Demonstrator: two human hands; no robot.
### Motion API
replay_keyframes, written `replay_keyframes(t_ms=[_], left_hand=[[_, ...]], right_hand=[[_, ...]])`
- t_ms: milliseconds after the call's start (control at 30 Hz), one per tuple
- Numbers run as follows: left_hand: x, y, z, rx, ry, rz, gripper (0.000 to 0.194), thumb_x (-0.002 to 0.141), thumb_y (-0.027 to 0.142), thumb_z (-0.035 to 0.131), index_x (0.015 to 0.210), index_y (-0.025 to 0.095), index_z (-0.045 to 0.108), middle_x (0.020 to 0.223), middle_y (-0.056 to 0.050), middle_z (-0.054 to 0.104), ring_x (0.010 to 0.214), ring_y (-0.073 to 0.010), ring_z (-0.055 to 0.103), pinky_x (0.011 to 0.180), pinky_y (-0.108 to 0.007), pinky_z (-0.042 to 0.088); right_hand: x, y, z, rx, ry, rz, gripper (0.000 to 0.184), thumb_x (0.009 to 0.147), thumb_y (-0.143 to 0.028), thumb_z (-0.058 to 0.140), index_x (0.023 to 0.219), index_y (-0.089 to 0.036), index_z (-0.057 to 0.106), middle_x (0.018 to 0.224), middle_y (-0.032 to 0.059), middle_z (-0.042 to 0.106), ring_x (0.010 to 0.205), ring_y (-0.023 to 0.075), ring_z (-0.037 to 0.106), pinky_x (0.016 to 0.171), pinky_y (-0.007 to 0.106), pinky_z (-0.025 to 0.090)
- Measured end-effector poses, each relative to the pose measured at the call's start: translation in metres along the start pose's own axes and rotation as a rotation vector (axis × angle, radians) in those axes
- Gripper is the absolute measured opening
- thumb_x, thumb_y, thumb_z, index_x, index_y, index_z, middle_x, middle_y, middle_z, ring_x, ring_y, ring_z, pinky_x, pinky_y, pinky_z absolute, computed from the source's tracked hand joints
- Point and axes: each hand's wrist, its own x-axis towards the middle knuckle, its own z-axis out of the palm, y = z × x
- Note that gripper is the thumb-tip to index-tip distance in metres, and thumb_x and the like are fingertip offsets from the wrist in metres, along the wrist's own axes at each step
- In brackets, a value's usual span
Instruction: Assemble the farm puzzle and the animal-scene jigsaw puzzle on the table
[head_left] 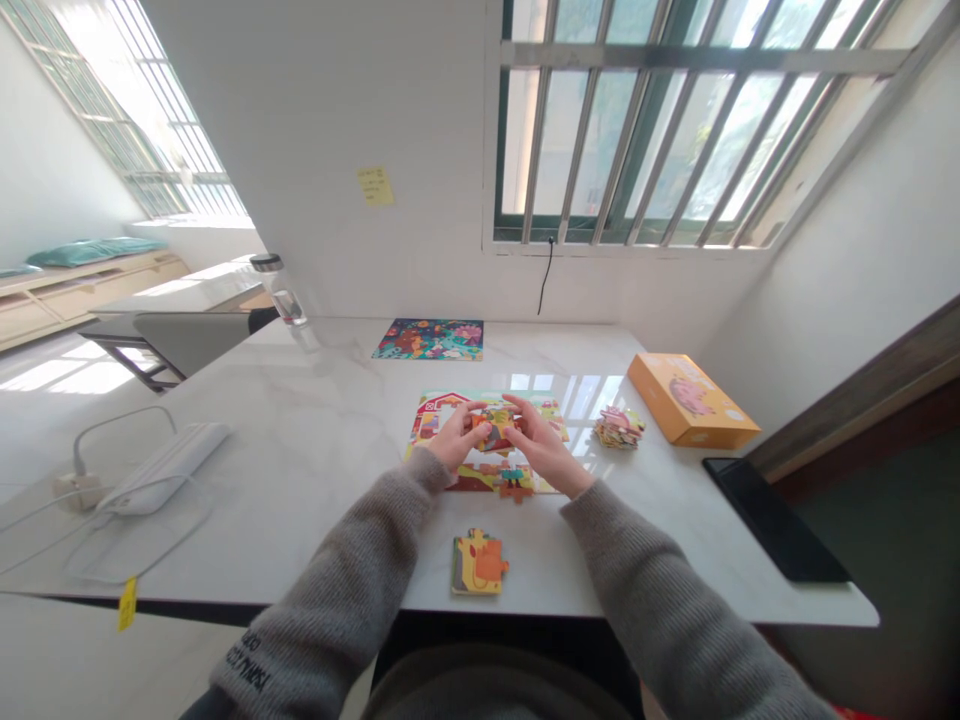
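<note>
Between my left hand [459, 434] and my right hand [537, 436] is a small stack of jigsaw puzzle pieces [496, 430]. Both hands are closed on it from either side, thumbs on the near face. Under and around them lies a partly assembled farm puzzle [427, 412], showing a red barn at its upper left. White table shows through its gaps, and my hands cover its middle. Close to the table's front edge rests another pile of puzzle pieces [478, 565] in yellow and orange. A loose heap of pieces [619, 427] sits to the right of my right hand.
A colourful picture sheet [431, 339] lies at the back. On the right are an orange box [691, 400] and a black tablet-like slab [776, 520]. A clear bottle [283, 292] stands at the far left corner; a white power strip [166, 467] with cables is nearer.
</note>
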Motion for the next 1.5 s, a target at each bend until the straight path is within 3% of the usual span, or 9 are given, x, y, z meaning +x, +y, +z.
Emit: replay_keyframes(t_ms=[67, 167, 300, 533, 700, 967, 1133, 1300, 1500], left_hand=[[0.001, -0.001, -0.001, -0.048, -0.047, -0.025, 0.054, 0.08, 0.044, 0.071, 0.122, 0.016, 0.053, 0.093, -0.006, 0.069, 0.081, -0.0193, 0.068, 0.076, -0.034, 0.055], [0.003, -0.002, -0.01, -0.119, -0.004, -0.068, 0.056, 0.073, 0.044, 0.076, 0.117, 0.017, 0.054, 0.09, -0.005, 0.071, 0.078, -0.0198, 0.07, 0.074, -0.035, 0.057], [0.005, -0.008, -0.051, -0.19, 0.179, -0.132, 0.058, 0.067, 0.043, 0.079, 0.112, 0.016, 0.053, 0.092, -0.006, 0.073, 0.081, -0.0218, 0.073, 0.077, -0.039, 0.059], [-0.003, -0.019, -0.151, 0.317, 0.554, -0.331, 0.047, 0.078, 0.035, 0.071, 0.119, 0.014, 0.06, 0.089, -0.007, 0.073, 0.079, -0.0204, 0.071, 0.074, -0.033, 0.059], [-0.003, -0.028, -0.171, 0.632, 0.589, -0.371, 0.043, 0.085, 0.032, 0.06, 0.123, 0.014, 0.064, 0.109, -0.012, 0.072, 0.096, -0.0236, 0.068, 0.09, -0.034, 0.054], [-0.008, -0.033, -0.169, 1.044, 0.618, -0.413, 0.037, 0.083, 0.042, 0.06, 0.113, 0.022, 0.071, 0.116, -0.015, 0.067, 0.114, -0.0377, 0.055, 0.1, -0.051, 0.041], [-0.012, -0.02, -0.15, 1.03, 0.689, -0.097, 0.033, 0.085, 0.028, 0.055, 0.114, 0.019, 0.068, 0.11, -0.012, 0.064, 0.11, -0.0304, 0.054, 0.103, -0.044, 0.04], [-0.018, 0.002, -0.094, 0.946, 0.46, 0.254, 0.02, 0.086, 0.025, 0.054, 0.098, 0.02, 0.07, 0.099, -0.009, 0.066, 0.101, -0.0275, 0.055, 0.1, -0.042, 0.042], [-0.031, -0.001, -0.034, 0.839, -0.091, 0.437, 0.017, 0.086, 0.021, 0.054, 0.093, 0.023, 0.07, 0.087, -0.006, 0.067, 0.09, -0.0239, 0.058, 0.089, -0.039, 0.045]], right_hand=[[0.0, 0.0, 0.003, -0.062, -0.004, 0.0, 0.056, 0.092, -0.039, 0.059, 0.145, -0.028, 0.042, 0.125, 0.0075, 0.055, 0.084, 0.0142, 0.061, 0.081, 0.036, 0.059], [0.001, 0.002, 0.002, -0.111, 0.072, 0.009, 0.054, 0.091, -0.038, 0.058, 0.142, -0.025, 0.045, 0.126, 0.01, 0.054, 0.09, 0.0162, 0.06, 0.08, 0.037, 0.059], [0.0, 0.003, -0.008, -0.151, 0.178, 0.043, 0.049, 0.091, -0.034, 0.055, 0.138, -0.023, 0.048, 0.123, 0.0111, 0.055, 0.093, 0.0177, 0.058, 0.079, 0.038, 0.059], [-0.006, 0.004, -0.014, -0.281, 0.157, 0.01, 0.045, 0.091, -0.031, 0.053, 0.134, -0.022, 0.05, 0.12, 0.0106, 0.057, 0.089, 0.0172, 0.058, 0.077, 0.037, 0.056], [-0.007, 0.005, -0.013, -0.37, 0.133, -0.033, 0.043, 0.091, -0.029, 0.051, 0.133, -0.023, 0.05, 0.118, 0.0102, 0.057, 0.086, 0.0167, 0.059, 0.076, 0.036, 0.055], [-0.01, 0.005, -0.018, -0.407, 0.146, -0.057, 0.041, 0.091, -0.029, 0.051, 0.132, -0.024, 0.051, 0.118, 0.0102, 0.057, 0.087, 0.0178, 0.06, 0.075, 0.037, 0.055], [-0.012, 0.004, -0.021, -0.482, 0.123, -0.082, 0.041, 0.091, -0.026, 0.049, 0.132, -0.023, 0.052, 0.115, 0.01, 0.059, 0.086, 0.0183, 0.06, 0.077, 0.037, 0.052], [-0.015, 0.004, -0.02, -0.634, 0.048, -0.134, 0.032, 0.092, -0.021, 0.048, 0.121, -0.021, 0.06, 0.099, 0.0069, 0.065, 0.086, 0.0204, 0.059, 0.083, 0.04, 0.047], [-0.021, 0.003, -0.013, -0.783, 0.0, -0.2, 0.024, 0.094, -0.019, 0.048, 0.109, -0.022, 0.067, 0.091, 0.0064, 0.067, 0.09, 0.0242, 0.058, 0.093, 0.045, 0.043]])
